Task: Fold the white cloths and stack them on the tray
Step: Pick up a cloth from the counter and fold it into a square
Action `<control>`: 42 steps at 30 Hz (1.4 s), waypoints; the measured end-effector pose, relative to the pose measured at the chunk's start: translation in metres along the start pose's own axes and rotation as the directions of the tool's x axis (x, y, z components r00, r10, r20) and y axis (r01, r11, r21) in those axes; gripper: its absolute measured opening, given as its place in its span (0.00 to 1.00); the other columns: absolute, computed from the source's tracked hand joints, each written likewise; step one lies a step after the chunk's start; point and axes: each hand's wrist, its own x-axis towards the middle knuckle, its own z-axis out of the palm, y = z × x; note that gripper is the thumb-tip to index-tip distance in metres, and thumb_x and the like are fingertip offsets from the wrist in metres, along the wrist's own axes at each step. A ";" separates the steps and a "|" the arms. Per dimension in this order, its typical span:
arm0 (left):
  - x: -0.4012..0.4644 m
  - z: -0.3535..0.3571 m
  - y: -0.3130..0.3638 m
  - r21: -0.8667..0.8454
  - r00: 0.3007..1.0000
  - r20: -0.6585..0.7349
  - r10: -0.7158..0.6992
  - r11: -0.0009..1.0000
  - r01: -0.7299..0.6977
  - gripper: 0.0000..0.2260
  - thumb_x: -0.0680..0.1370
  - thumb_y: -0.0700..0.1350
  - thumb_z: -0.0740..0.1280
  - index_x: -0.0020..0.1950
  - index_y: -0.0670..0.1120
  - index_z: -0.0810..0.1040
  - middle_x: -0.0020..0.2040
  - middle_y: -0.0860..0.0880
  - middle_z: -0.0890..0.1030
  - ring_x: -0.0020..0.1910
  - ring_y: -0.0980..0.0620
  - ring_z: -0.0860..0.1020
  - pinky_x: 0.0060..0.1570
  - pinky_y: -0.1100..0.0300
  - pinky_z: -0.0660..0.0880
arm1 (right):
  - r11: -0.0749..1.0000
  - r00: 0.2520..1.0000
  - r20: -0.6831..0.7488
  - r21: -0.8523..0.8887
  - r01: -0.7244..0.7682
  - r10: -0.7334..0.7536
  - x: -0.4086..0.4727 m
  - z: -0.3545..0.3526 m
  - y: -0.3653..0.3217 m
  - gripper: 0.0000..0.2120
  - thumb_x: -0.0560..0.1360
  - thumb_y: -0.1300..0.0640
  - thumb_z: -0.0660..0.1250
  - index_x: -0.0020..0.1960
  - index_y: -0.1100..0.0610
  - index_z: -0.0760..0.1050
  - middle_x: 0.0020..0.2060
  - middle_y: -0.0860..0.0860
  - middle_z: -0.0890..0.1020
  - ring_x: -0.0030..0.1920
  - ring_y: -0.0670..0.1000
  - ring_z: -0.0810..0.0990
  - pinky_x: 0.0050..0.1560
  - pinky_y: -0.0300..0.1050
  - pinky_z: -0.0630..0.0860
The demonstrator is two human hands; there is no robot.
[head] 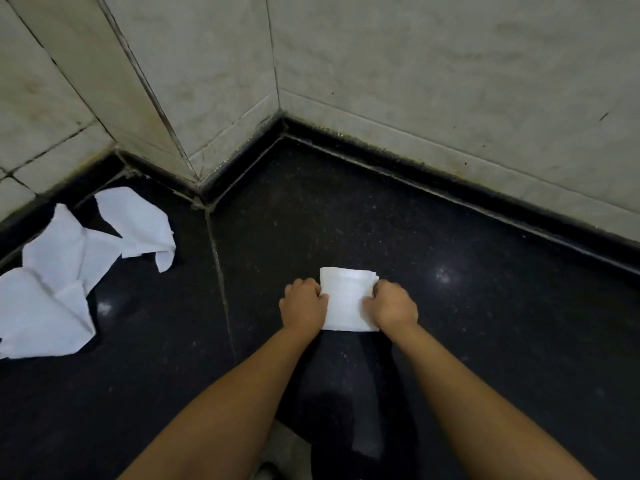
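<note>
A small folded white cloth (344, 299) lies on the dark counter in front of me. My left hand (303, 306) grips its left edge with curled fingers. My right hand (393, 306) grips its right edge the same way. Several unfolded white cloths (69, 268) lie crumpled in a loose pile at the far left of the counter. No tray is in view.
The black speckled counter (485, 306) runs into a corner of pale tiled walls (415, 64) with a dark raised rim along the back. A seam (218, 265) crosses the counter left of my hands. The counter's front edge drops off below my forearms.
</note>
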 end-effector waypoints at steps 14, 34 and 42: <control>-0.063 -0.077 0.000 -0.791 0.921 0.323 0.219 0.597 0.135 0.02 0.76 0.39 0.61 0.46 0.42 0.73 0.45 0.42 0.77 0.45 0.46 0.76 0.44 0.51 0.73 | 0.253 0.965 0.240 0.945 -0.207 -0.103 -0.074 0.002 0.000 0.05 0.76 0.62 0.63 0.51 0.61 0.74 0.51 0.57 0.82 0.50 0.55 0.81 0.50 0.52 0.79; -0.238 -0.005 0.043 -0.617 0.671 0.503 0.544 0.770 -0.162 0.02 0.79 0.39 0.63 0.47 0.42 0.71 0.43 0.45 0.78 0.41 0.51 0.78 0.40 0.54 0.79 | 0.018 0.928 -0.195 0.980 0.200 0.318 -0.313 0.026 0.165 0.08 0.77 0.67 0.60 0.53 0.58 0.75 0.48 0.56 0.80 0.44 0.54 0.80 0.38 0.47 0.77; -0.413 0.121 0.137 -0.655 0.360 0.589 0.723 0.689 -0.312 0.07 0.78 0.35 0.63 0.43 0.46 0.72 0.42 0.42 0.76 0.39 0.49 0.74 0.33 0.59 0.72 | 0.056 0.716 -0.312 0.932 0.357 0.625 -0.470 0.028 0.339 0.10 0.75 0.67 0.63 0.51 0.53 0.74 0.44 0.57 0.79 0.40 0.54 0.78 0.36 0.44 0.75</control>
